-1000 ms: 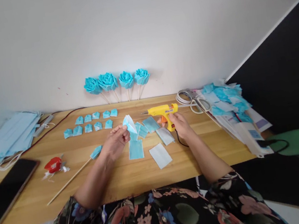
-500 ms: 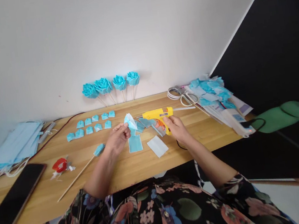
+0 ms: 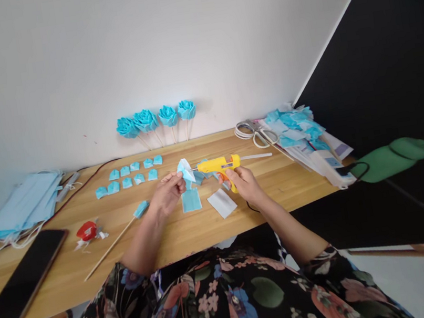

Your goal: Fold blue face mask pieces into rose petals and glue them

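Two hands are at work above the wooden table (image 3: 297,181): the right hand (image 3: 246,181) is curled firmly around a handle, the left hand (image 3: 168,192) pinched nearly closed, thumb against fingers. On the table's left spreads a pile of blue face masks (image 3: 23,203). Gripped in that right fist, a yellow glue gun (image 3: 215,165) points left. Blue flowers (image 3: 168,116) on sticks lean against the wall. Between the left fingertips sits a folded blue-and-white piece (image 3: 183,168), right at the nozzle; whether they touch, I can't tell. Smaller folded bits (image 3: 127,183) lie in two rows.
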{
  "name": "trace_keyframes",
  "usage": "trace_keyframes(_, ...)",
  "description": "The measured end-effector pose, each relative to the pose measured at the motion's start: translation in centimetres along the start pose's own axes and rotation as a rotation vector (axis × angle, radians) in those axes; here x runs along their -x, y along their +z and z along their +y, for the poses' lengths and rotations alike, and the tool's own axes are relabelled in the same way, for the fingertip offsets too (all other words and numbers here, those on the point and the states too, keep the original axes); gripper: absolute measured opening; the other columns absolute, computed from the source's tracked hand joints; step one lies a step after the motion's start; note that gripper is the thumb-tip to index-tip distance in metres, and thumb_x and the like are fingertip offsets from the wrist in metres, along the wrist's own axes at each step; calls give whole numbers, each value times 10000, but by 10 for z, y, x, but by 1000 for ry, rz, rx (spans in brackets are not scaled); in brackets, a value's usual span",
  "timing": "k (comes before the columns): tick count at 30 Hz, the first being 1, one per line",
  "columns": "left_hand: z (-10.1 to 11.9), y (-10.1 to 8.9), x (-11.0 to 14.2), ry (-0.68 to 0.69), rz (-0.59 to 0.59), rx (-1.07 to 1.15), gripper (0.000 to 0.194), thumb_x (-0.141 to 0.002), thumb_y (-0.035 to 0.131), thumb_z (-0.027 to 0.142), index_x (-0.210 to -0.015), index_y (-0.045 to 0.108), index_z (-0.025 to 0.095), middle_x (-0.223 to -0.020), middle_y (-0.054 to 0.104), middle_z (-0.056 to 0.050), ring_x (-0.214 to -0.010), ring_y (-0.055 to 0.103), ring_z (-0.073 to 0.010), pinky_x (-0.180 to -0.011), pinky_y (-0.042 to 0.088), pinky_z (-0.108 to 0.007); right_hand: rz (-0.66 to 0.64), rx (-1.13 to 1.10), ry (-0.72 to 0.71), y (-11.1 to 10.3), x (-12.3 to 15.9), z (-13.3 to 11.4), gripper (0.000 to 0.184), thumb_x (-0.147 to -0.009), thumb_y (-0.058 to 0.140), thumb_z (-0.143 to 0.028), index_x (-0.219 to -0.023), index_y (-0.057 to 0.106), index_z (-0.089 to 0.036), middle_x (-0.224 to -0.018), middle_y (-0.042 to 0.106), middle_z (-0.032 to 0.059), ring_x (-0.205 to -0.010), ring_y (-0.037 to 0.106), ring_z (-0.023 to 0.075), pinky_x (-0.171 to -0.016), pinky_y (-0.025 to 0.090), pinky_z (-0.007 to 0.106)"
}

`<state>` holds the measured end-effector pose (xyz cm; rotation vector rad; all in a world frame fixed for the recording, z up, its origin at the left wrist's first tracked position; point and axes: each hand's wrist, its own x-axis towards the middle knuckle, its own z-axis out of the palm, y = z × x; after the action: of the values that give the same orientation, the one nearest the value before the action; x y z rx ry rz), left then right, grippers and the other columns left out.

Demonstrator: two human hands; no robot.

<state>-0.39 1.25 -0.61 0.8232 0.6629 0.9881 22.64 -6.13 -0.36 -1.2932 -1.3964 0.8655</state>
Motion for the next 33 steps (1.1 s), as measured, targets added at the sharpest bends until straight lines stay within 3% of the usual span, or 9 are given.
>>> trace_keyframes(12, 1, 0, 2, -1, -18, 8, 388, -675, 868, 336, -592, 537, 152, -538, 475, 43, -512, 457, -73, -512, 360, -214, 4, 66, 17, -1, -1, -2, 537, -933, 461, -630, -703, 651, -183, -595, 505, -8, -540, 449, 118, -548, 357, 261)
trace_keyframes(15, 0, -1, 1, -3, -23, 15, 397, -675, 869, 338, -586, 530, 151, -540, 473, 43, -515, 460, -72, -514, 362, -216, 9, 126, -17, -2, 0, -7, 505, -950, 449, -596, -736, 656, -189, -667, 598, 18, -568, 494, 129, -577, 396, 269)
trace_keyframes(21, 1, 0, 2, -32, -63, 111, 406, -672, 878, 290, -591, 503, 154, -555, 448, 54, -519, 447, -66, -507, 363, -204, -79, 550, -317, -15, 3, -24, 452, -925, 532, -541, -1200, 686, -217, -1023, 733, 105, -928, 644, 266, -841, 499, 380)
trace_keyframes(24, 5, 3, 4, -51, -33, 210, 431, -665, 886, 269, -589, 476, 158, -549, 426, 60, -513, 431, -62, -496, 356, -199, -81, 641, -357, -26, 7, -21, 500, -901, 579, -522, -1291, 646, -216, -1134, 721, 126, -1016, 645, 289, -896, 507, 406)
trace_keyframes(27, 8, 5, 5, -60, 10, 257, 411, -732, 844, 263, -602, 468, 161, -547, 410, 61, -514, 423, -61, -490, 349, -193, 25, 522, -243, -36, 12, -5, 453, -909, 553, -520, -1229, 662, -218, -1101, 724, 116, -1002, 659, 285, -872, 527, 419)
trace_keyframes(29, 9, 5, 4, -71, 24, 259, 408, -750, 830, 249, -599, 462, 161, -544, 405, 60, -513, 424, -62, -487, 351, -192, 117, 368, -44, -42, 14, 7, 420, -910, 520, -561, -1062, 690, -208, -893, 720, 78, -773, 675, 235, -700, 547, 370)
trace_keyframes(31, 7, 4, 4, -82, 32, 254, 405, -743, 833, 231, -597, 462, 162, -541, 408, 61, -511, 430, -63, -484, 357, -191, 184, 252, 183, -54, 14, 18, 461, -870, 528, -638, -831, 651, -195, -655, 615, 18, -538, 595, 171, -519, 493, 305)
trace_keyframes(33, 6, 3, 4, -85, 32, 246, 395, -736, 836, 222, -605, 468, 164, -545, 415, 62, -513, 438, -64, -486, 367, -190, 239, 237, 327, -75, 13, 26, 527, -804, 555, -710, -666, 551, -202, -546, 498, -22, -462, 527, 138, -452, 446, 275)
